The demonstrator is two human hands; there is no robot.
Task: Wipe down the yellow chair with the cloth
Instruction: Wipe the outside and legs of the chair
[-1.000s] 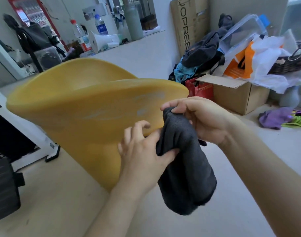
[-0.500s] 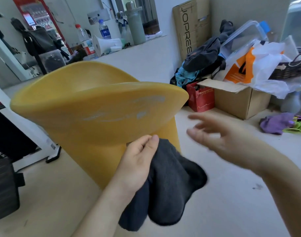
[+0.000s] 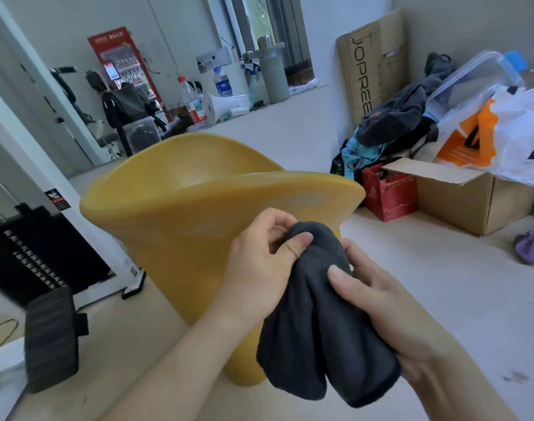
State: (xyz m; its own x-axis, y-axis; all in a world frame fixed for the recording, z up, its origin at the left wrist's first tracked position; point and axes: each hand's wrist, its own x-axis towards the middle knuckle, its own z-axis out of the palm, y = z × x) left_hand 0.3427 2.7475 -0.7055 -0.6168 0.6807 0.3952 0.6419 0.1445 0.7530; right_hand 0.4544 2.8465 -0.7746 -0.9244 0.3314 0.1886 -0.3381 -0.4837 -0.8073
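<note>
The left hand point(image 3: 259, 268) is curled. Its thumb presses onto the top of the bunched dark grey cloth point(image 3: 320, 329), and its fingers are bent in behind the bunch. The right hand point(image 3: 384, 308) also grips the cloth, lower down. Its thumb lies across the front and its fingers wrap round the far side. The rest of the cloth hangs below both hands in two thick folds.

The cloth is held up in front of the outer shell of the yellow chair point(image 3: 183, 217), just under the broad curved rim. Whether it touches the plastic cannot be told. Pale scuff marks run along that outer face, near the left hand's knuckles.

The rim ends in a rounded edge on the right, and the chair narrows toward its base on the floor point(image 3: 411, 268). To the right of the chair, bare floor stretches to a red paper bag point(image 3: 387, 196) and an open cardboard box point(image 3: 472, 202), which stand well apart from the chair. On the left, the foot of a white frame point(image 3: 132, 281) sits near the chair's base, with a black slatted unit point(image 3: 41, 253) beyond it.
</note>
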